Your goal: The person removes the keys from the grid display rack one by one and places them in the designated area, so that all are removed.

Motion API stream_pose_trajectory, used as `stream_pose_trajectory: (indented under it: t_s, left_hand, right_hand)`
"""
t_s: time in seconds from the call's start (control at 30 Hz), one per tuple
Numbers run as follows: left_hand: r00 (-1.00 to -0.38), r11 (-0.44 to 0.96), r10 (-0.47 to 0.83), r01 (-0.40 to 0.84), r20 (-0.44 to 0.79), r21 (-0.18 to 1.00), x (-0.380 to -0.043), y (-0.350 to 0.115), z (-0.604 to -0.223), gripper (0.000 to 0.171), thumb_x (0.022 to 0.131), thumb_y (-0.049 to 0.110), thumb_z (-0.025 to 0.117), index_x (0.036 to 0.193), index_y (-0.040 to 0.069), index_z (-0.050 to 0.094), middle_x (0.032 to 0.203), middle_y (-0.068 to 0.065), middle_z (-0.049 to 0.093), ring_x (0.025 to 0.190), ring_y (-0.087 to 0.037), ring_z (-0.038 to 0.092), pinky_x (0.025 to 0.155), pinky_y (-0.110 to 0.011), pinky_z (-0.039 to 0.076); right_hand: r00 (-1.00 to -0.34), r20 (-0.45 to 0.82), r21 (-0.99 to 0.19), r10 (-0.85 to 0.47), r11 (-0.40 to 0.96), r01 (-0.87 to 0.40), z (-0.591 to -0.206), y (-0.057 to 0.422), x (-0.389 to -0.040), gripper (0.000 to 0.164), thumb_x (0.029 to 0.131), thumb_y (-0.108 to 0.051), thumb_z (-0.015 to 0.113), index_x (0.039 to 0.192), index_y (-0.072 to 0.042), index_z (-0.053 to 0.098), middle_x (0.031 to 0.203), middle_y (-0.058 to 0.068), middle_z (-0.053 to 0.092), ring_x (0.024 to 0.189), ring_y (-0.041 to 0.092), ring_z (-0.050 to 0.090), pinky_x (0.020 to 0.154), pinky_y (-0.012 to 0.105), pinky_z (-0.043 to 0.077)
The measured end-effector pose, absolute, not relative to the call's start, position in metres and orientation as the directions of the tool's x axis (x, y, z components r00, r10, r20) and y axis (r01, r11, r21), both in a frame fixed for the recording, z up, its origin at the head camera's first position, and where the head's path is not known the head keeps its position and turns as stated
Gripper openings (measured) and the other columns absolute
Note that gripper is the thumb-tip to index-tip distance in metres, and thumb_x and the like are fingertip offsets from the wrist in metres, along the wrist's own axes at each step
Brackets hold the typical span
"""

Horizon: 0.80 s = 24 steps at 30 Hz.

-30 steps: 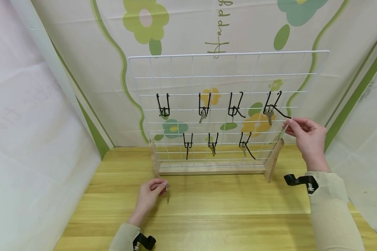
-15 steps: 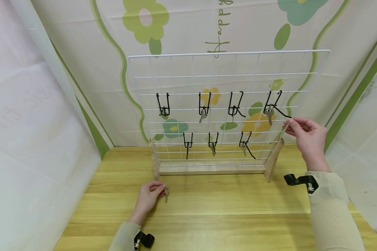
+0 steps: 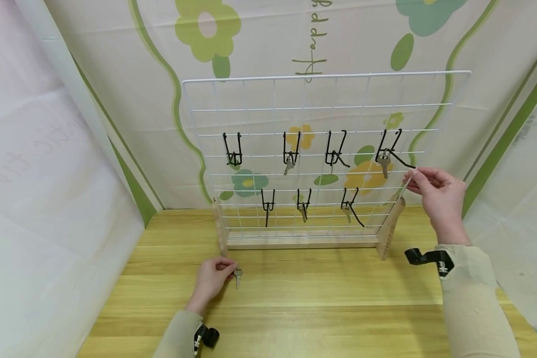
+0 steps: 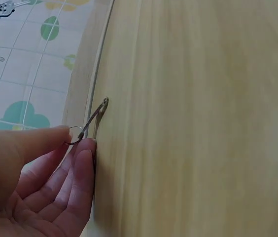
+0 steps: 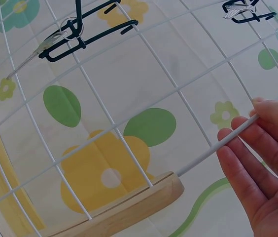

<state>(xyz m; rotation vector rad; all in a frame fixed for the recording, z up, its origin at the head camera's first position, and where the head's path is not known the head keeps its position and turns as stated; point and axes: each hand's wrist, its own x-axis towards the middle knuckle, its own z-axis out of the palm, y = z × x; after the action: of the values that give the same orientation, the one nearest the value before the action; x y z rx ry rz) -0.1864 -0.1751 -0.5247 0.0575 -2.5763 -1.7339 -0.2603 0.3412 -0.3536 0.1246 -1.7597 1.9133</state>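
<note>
My left hand (image 3: 212,281) is low in front of the rack's left foot. Its thumb and fingers pinch the small ring (image 4: 75,135) of a key (image 3: 238,279), which hangs down just above the tabletop. In the left wrist view the key (image 4: 95,116) appears nearly edge-on. My right hand (image 3: 440,196) grips the right edge wire of a white wire grid rack (image 3: 322,76) between thumb and fingers. Near that hand, a black hook (image 3: 388,149) carries a hanging key (image 3: 384,166). The right wrist view shows this key (image 5: 38,53) on its ring.
Several other black hooks sit on the grid in two rows, some bearing keys (image 3: 289,164). The top left hook (image 3: 233,151) shows no clear key. A wooden base (image 3: 302,242) supports the grid on a wood-grain table (image 3: 313,298). Patterned cloth (image 3: 340,44) stands behind.
The key in my left hand has turned so its flat face shows to the head view. That hand has shifted very slightly; my right hand stays in place on the grid edge.
</note>
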Motion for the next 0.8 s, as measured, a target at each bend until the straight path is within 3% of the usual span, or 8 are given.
stream_pose_trajectory:
  t_s: [0.4,0.6,0.8]
  left_hand:
    - [-1.000,0.485,-0.024,-0.005,0.008,0.875,-0.189,-0.179,-0.522,0.006,0.090,0.004,0.078,0.092,-0.001,0.077,0.079,-0.006,0.072,0.065,-0.016,0.067,0.056,-0.024,0.056]
    - [-0.999,0.463,-0.036,-0.042,-0.028,0.886,-0.189,-0.182,-0.511,0.012,0.091,0.007,0.077,0.102,0.001,0.077,0.088,-0.005,0.071,0.076,-0.020,0.066,0.065,-0.030,0.058]
    - [-0.997,0.392,-0.069,0.001,0.030,0.920,-0.189,-0.186,-0.480,0.021,0.092,0.011,0.077,0.109,-0.002,0.075,0.096,-0.012,0.074,0.087,-0.029,0.071,0.074,-0.034,0.061]
  right_hand:
    - [-0.856,0.407,-0.900,0.318,-0.020,-0.435,-0.353,0.341,-0.261,0.028,0.092,-0.008,0.076,0.110,0.013,0.069,0.093,0.008,0.077,0.081,0.016,0.075,0.073,0.026,0.059]
    - [-0.856,0.404,-0.901,0.322,-0.020,-0.433,-0.353,0.341,-0.261,0.028,0.092,-0.008,0.076,0.110,0.013,0.070,0.093,0.007,0.077,0.080,0.016,0.075,0.074,0.026,0.059]
    - [-0.855,0.405,-0.899,0.323,-0.029,-0.436,-0.353,0.340,-0.261,0.030,0.091,-0.008,0.076,0.111,0.014,0.069,0.093,0.009,0.077,0.080,0.016,0.075,0.073,0.026,0.059]
